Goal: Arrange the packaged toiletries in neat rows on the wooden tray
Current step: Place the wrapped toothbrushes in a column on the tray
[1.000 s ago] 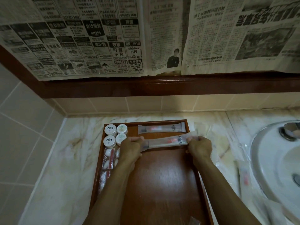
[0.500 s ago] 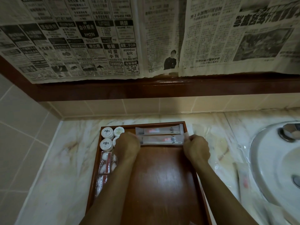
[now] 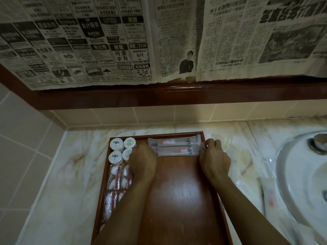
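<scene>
A wooden tray (image 3: 178, 200) lies on the marble counter. Two long clear toothbrush packets lie side by side at its far end: the back packet (image 3: 174, 142) and the front packet (image 3: 177, 150). My left hand (image 3: 142, 160) grips the left end of the front packet and my right hand (image 3: 213, 159) pinches its right end at the tray's right wall. Several small round white jars (image 3: 115, 145) stand in the far left corner. Below them, clear packets with white and red contents (image 3: 116, 177) run down the left side.
A white sink basin (image 3: 304, 183) with a metal tap base (image 3: 318, 144) sits at the right. More clear plastic packets (image 3: 269, 197) lie on the counter between tray and sink. A tiled wall and dark wooden ledge stand behind, with newspaper hanging above.
Both hands carried the front toothbrush packet away from me and set it down flat against the back packet. The hands stay at its two ends.
</scene>
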